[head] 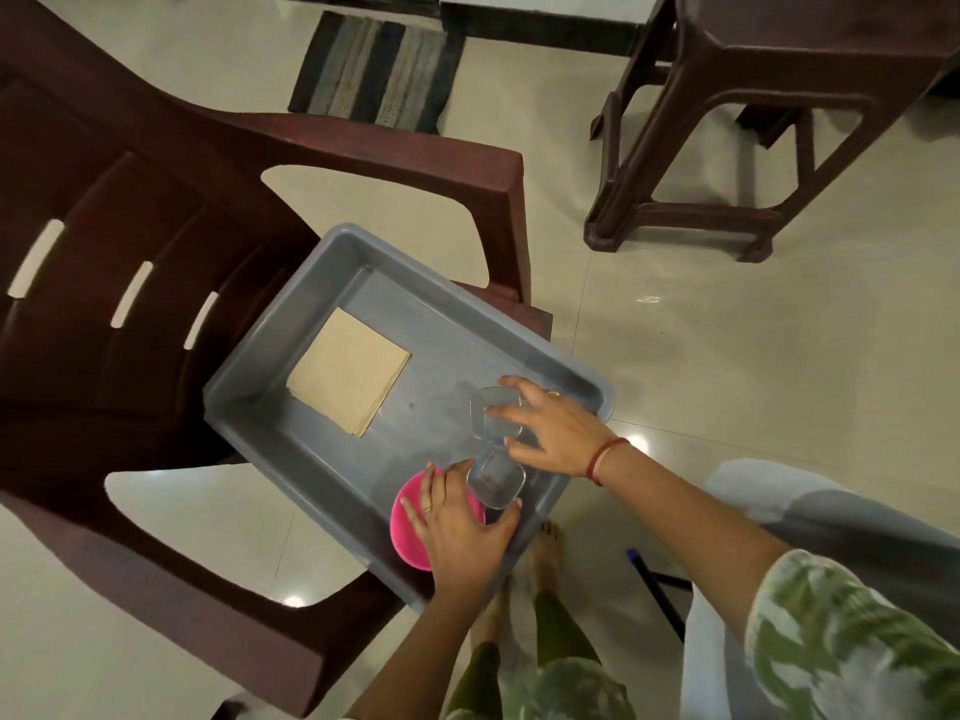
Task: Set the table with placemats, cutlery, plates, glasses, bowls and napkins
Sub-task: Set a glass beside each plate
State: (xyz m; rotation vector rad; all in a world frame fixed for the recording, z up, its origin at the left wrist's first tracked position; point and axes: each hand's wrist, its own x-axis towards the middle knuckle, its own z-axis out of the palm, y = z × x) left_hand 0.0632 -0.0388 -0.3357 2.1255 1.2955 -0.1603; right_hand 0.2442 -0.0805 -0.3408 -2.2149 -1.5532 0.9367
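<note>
A grey plastic tub (363,283) sits on the seat of a dark brown chair (130,210). Inside it lie a stack of tan napkins (348,374), two clear glasses and a pink bowl (405,517) at the near corner. My right hand (556,428) grips the farther glass (493,410), fingers curled round its rim. My left hand (457,522) holds the nearer glass (496,483), thumb on one side and fingers on the other, and covers much of the pink bowl.
A brown plastic stool or table leg frame (727,163) stands at the upper right. A striped floor mat (374,70) lies at the top. My bare feet (540,558) stand on the cream tiled floor below the tub. A dark stick with a blue tip (654,579) lies near my feet.
</note>
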